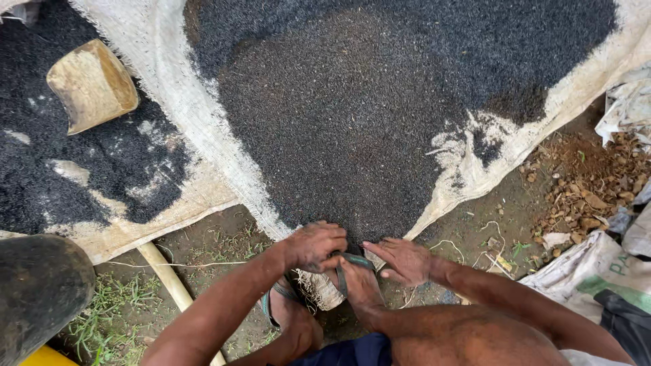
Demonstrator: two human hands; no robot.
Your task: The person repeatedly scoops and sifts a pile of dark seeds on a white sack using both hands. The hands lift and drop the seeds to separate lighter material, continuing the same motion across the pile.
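Left hand (313, 245) curls knuckles-up over the near corner of the woven sack (203, 135), fingers bent but what they pinch is hidden. Right hand (405, 261) lies flat and released beside it at three o'clock. The dark seed heap (352, 115) spreads at twelve o'clock; a wooden scoop (91, 85) sits at ten.

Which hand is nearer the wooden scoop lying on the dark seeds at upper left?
Left. The left hand rests at the near edge of the woven sack, below and right of the wooden scoop. The right hand sits further right, beyond the left one, so farther off.
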